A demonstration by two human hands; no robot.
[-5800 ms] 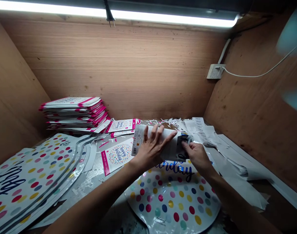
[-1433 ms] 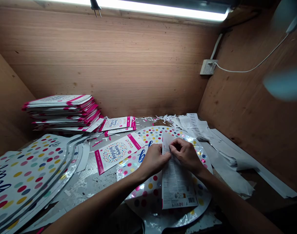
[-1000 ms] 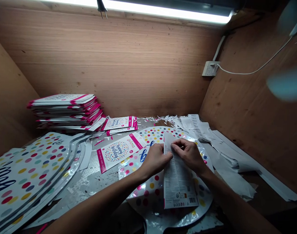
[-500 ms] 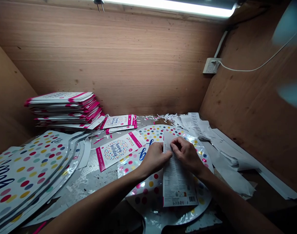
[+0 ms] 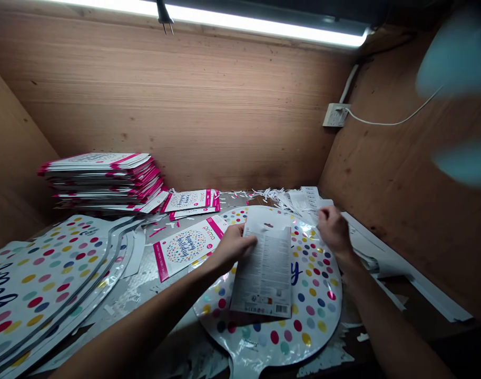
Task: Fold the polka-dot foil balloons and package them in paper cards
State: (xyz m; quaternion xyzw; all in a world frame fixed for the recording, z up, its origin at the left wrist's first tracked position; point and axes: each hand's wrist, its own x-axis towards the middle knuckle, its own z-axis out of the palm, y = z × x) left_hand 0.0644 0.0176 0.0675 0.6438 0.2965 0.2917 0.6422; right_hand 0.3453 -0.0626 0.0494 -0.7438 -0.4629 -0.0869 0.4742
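A round foil balloon [image 5: 303,316] with coloured dots and blue lettering lies flat on the bench in front of me. On it rests a white printed package [image 5: 266,268], back side up, with a hang hole at its far end. My left hand [image 5: 234,245] pinches the package's upper left edge. My right hand [image 5: 333,229] is off to the right, over the balloon's far rim beside a pile of white paper strips [image 5: 315,202]; its fingers are curled together, and whether they hold anything is hidden.
A tall stack of pink-edged packages [image 5: 101,181] stands at the back left, with loose ones [image 5: 185,245] beside it. More dotted balloons [image 5: 46,273] are piled at left. White backing sheets [image 5: 382,252] lie at right. Wooden walls enclose the bench; a wall socket [image 5: 333,115] is on the right.
Both hands were pinching the package's top edge together; now my right hand has left it and moved right toward the paper strips, while the package's top flap lies opened flat under my left hand.
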